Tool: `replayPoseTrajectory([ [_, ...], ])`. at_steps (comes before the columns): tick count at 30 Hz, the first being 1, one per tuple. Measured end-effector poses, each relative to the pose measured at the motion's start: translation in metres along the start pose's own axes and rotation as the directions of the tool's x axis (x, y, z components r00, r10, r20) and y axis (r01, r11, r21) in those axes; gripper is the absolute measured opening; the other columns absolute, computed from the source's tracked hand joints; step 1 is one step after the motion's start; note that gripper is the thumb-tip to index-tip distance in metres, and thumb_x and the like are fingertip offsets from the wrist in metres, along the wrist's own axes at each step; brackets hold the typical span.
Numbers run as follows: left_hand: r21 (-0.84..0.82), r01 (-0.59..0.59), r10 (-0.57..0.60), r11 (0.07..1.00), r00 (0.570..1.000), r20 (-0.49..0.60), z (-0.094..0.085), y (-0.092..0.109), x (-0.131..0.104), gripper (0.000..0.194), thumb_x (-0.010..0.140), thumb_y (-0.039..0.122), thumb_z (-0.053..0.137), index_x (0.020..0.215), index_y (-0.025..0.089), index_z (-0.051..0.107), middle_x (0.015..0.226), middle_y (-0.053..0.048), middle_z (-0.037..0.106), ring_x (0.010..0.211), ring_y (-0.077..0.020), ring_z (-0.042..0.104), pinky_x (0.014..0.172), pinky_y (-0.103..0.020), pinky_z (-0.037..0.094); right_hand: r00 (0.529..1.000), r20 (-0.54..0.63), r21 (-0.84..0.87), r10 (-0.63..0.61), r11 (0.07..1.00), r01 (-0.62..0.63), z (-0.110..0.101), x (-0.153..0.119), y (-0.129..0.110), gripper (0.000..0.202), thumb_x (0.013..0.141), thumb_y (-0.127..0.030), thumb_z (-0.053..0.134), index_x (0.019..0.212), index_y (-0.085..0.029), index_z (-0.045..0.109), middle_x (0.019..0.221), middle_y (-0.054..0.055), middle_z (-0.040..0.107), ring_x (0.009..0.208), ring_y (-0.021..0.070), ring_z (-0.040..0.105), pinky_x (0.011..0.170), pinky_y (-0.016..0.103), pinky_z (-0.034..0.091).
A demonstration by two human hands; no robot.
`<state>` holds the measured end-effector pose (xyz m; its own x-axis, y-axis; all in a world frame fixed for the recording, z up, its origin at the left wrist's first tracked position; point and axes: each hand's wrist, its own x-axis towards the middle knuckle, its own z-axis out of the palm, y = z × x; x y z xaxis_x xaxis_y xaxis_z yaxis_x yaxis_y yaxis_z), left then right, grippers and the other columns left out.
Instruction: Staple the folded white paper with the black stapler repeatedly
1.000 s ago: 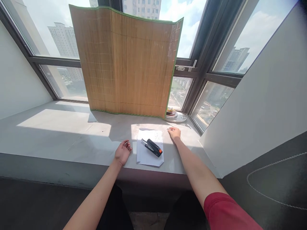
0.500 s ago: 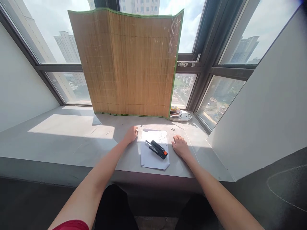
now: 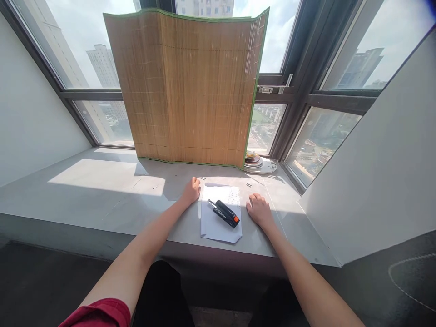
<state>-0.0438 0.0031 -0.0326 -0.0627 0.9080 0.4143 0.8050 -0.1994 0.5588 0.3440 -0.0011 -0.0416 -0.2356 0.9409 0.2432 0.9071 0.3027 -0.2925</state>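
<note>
A black stapler [image 3: 225,214] with an orange patch at one end lies slantwise on a small stack of white paper [image 3: 218,232] on the window sill. To the left of the paper's upper corner is my left hand [image 3: 191,190], its fingers curled into a loose fist; nothing shows in them. My right hand [image 3: 259,210] rests on the sill just right of the paper, palm down, with fingers bent and slightly apart, holding nothing. Neither hand touches the stapler. Some dark marks show on the paper's sunlit upper right part.
A bamboo mat [image 3: 194,91] with green edging stands upright against the window behind the paper. Stacked plates [image 3: 260,166] sit at its lower right corner. Small paired dark marks [image 3: 249,185] lie on the sill [image 3: 112,206]. White walls slope in on both sides.
My left hand has shifted slightly right, closer to the paper, and its fist has turned a little. The right hand, stapler and paper stay put; the whole view has shifted slightly.
</note>
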Motion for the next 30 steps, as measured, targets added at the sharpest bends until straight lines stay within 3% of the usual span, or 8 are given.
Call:
replayPoseTrajectory([
  [5, 0.153, -0.153, 0.138, 0.976, 0.985, 0.103, 0.006, 0.003, 0.019, 0.036, 0.097, 0.011, 0.053, 0.126, 0.016, 0.073, 0.152, -0.018, 0.066, 0.148, -0.0346, 0.057, 0.123, -0.053, 0.046, 1.0, 0.009, -0.01, 0.013, 1.0, -0.013, -0.004, 0.0, -0.003, 0.041, 0.108, -0.036, 0.044, 0.138, -0.02, 0.066, 0.158, 0.016, 0.057, 0.14, 0.033, 0.055, 0.113, 0.048, 0.045],
  [10, 0.246, -0.162, 0.137, 0.956, 0.984, 0.115, 0.014, 0.008, 0.023, 0.033, 0.097, 0.008, 0.053, 0.118, 0.021, 0.075, 0.137, -0.012, 0.076, 0.131, -0.0288, 0.068, 0.112, -0.045, 0.056, 1.0, 0.02, -0.022, 0.016, 1.0, -0.015, -0.009, -0.002, -0.007, 0.039, 0.108, -0.036, 0.045, 0.136, -0.02, 0.067, 0.157, 0.016, 0.058, 0.139, 0.0316, 0.055, 0.112, 0.046, 0.044],
  [13, 0.307, -0.104, 0.091, 0.946, 0.994, 0.059, 0.009, 0.01, 0.004, 0.032, 0.101, 0.008, 0.049, 0.116, 0.019, 0.074, 0.127, -0.016, 0.075, 0.121, -0.0295, 0.069, 0.106, -0.043, 0.057, 0.999, 0.025, -0.036, 0.025, 0.999, -0.024, -0.012, -0.002, -0.009, 0.039, 0.108, -0.036, 0.045, 0.136, -0.021, 0.067, 0.157, 0.016, 0.058, 0.138, 0.0322, 0.055, 0.112, 0.046, 0.044],
  [18, 0.391, 0.009, -0.002, 0.92, 1.0, -0.018, -0.007, 0.014, -0.049, 0.031, 0.098, 0.003, 0.048, 0.106, 0.017, 0.074, 0.108, -0.016, 0.071, 0.103, -0.0304, 0.067, 0.095, -0.043, 0.057, 0.999, 0.026, -0.038, 0.022, 0.999, -0.021, -0.014, -0.001, -0.011, 0.038, 0.108, -0.035, 0.044, 0.135, -0.022, 0.067, 0.156, 0.016, 0.058, 0.137, 0.0337, 0.056, 0.11, 0.046, 0.045],
  [23, 0.449, 0.077, -0.062, 0.89, 0.997, -0.049, -0.018, 0.029, -0.096, 0.037, 0.095, -0.003, 0.043, 0.106, 0.014, 0.074, 0.109, -0.018, 0.069, 0.105, -0.0322, 0.063, 0.097, -0.044, 0.052, 1.0, 0.017, -0.007, 0.016, 1.0, -0.016, -0.014, -0.001, -0.01, 0.036, 0.106, -0.035, 0.045, 0.131, -0.022, 0.067, 0.154, 0.016, 0.06, 0.136, 0.0343, 0.056, 0.11, 0.048, 0.045],
  [26, 0.555, 0.125, -0.127, 0.823, 0.991, -0.034, -0.025, 0.049, -0.109, 0.04, 0.098, -0.003, 0.039, 0.115, 0.011, 0.073, 0.111, -0.02, 0.07, 0.108, -0.035, 0.06, 0.099, -0.045, 0.049, 1.0, 0.021, -0.003, 0.014, 1.0, -0.014, -0.017, -0.003, -0.01, 0.036, 0.106, -0.035, 0.044, 0.129, -0.021, 0.066, 0.152, 0.017, 0.06, 0.135, 0.0339, 0.055, 0.11, 0.049, 0.044],
  [30, 0.602, 0.138, -0.159, 0.786, 0.987, -0.019, -0.031, 0.069, -0.105, 0.04, 0.102, 0.003, 0.04, 0.126, 0.009, 0.071, 0.116, -0.021, 0.069, 0.114, -0.0384, 0.058, 0.097, -0.046, 0.048, 0.999, 0.028, -0.019, 0.019, 1.0, -0.018, -0.018, -0.003, -0.008, 0.037, 0.106, -0.036, 0.042, 0.13, -0.019, 0.065, 0.152, 0.018, 0.059, 0.135, 0.0342, 0.053, 0.11, 0.049, 0.044],
])
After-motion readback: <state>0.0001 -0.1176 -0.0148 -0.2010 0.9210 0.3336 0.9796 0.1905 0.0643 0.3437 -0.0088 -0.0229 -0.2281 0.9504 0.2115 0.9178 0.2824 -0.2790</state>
